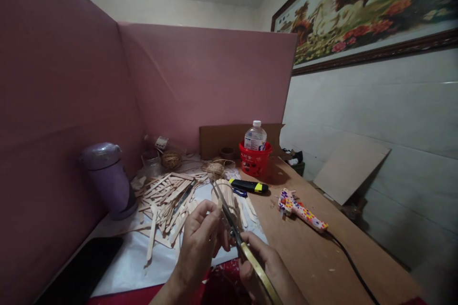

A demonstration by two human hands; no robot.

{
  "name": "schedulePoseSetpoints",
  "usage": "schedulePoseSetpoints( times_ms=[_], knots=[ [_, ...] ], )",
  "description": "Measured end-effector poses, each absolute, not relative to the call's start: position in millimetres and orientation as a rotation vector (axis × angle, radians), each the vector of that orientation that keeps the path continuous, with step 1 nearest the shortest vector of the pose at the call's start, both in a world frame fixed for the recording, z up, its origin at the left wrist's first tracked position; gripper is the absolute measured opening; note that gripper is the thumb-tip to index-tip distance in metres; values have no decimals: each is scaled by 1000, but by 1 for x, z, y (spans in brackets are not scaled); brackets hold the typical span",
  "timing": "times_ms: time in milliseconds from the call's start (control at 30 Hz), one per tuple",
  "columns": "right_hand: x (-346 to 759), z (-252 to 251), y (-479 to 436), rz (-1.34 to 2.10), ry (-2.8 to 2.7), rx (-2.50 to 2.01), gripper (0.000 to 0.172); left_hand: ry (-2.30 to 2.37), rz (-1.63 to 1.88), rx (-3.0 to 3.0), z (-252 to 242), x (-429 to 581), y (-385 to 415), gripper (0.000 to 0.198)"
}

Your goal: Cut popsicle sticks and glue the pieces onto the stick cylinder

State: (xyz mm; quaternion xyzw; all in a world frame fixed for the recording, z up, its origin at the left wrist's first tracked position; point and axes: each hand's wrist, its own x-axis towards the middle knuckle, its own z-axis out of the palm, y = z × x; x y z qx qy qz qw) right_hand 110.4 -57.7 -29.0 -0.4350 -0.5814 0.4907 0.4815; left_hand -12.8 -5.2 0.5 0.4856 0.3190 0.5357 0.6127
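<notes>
Scissors with dark blades and brass-coloured handles are held in my right hand, their blades pointing up and away. Just beyond the blades stands a round piece made of wooden craft sticks. My left hand is pinched at the near left side of this piece, beside the blades; whatever lies between its fingertips is too small to make out. Behind the piece sits a ball of twine.
Loose craft sticks cover the left of the table, with a purple flask and black phone. A box cutter, red bucket holding a bottle, and flowered glue gun with a cord are right.
</notes>
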Motion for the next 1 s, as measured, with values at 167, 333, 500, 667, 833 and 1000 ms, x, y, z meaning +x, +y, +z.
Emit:
schedulePoseSetpoints(
  times_ms=[167,333,500,667,833,1000],
  knots=[
    [110,-27,-59,1179,-1449,-1054,70,699,1277,1039,3,-10,-8,29],
    [110,-29,-58,1104,-1523,-1121,75,688,1322,1064,1,-9,-10,28],
    [110,-33,-57,1056,-1531,-1148,75,697,1331,1107,-2,-11,-10,27],
    [108,-30,-59,1094,-1532,-1104,80,695,1331,1132,-2,-11,-11,28],
    [109,-29,-57,1114,-1557,-1064,80,709,1325,1125,-3,-11,-11,27],
    [112,-33,-57,1103,-1564,-1109,82,707,1296,1115,-5,-12,-12,28]
  ],
)
